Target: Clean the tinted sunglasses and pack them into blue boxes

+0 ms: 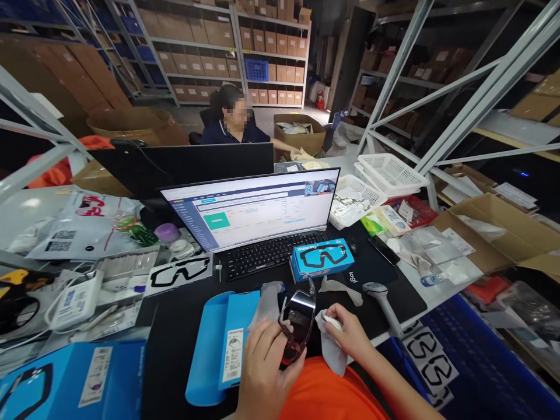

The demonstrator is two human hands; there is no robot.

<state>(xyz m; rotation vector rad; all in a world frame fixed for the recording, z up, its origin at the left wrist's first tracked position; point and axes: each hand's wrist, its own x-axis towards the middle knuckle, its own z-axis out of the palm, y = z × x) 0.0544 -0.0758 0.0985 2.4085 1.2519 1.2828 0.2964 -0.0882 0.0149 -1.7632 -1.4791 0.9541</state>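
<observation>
My left hand [266, 361] grips a pair of dark-lensed glasses [299, 324] by one side, with the frame tilted up above my lap. A pale grey cloth [332, 347] is bunched in the closed fingers of my right hand [347, 333], just right of the lenses and apart from them. Left of the glasses lies an opened blue box [214, 350] with a white label. Behind them a grey pouch [268, 303] lies on the black desk mat, partly hidden by my left hand. A closed blue glasses box [321, 258] sits by the keyboard.
A monitor [258, 210] stands behind the keyboard [266, 254]. On the right are a barcode scanner [381, 300], a phone [385, 249] and white baskets [356, 201]. Another blue box [72, 379] fills the left front corner. A person [231, 119] sits beyond the monitors.
</observation>
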